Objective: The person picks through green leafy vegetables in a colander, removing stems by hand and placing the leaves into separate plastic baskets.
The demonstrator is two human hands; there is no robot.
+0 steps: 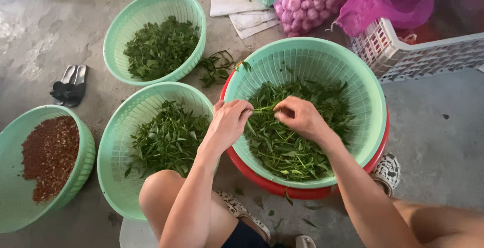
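- I see my left hand (229, 122) and right hand (300, 117) together over the large green basket (363, 101), which sits in a red basin (302, 190) on the concrete floor (438, 137).
- Both hands are curled nearly closed, fingertips pinching a leafy green stem (262, 109) that runs between them, just above the heap of greens in that basket.
- I think the left thumb and forefinger grip the stem's end, though the leaves partly hide it.
- Left of my hands, a second green basket (113, 147) holds picked greens; farther off, a third basket (118, 31) holds more.
- At the near left, a green bowl (83, 162) carries reddish-brown grains.
- A few loose stems (217, 69) lie on the floor between the far basket and the large one.
- Far right stand a white crate (403, 56), a pink net sack of garlic (310, 1) and a loose pink net (388, 1).
- A dark sandal (70, 84) lies at the far left.
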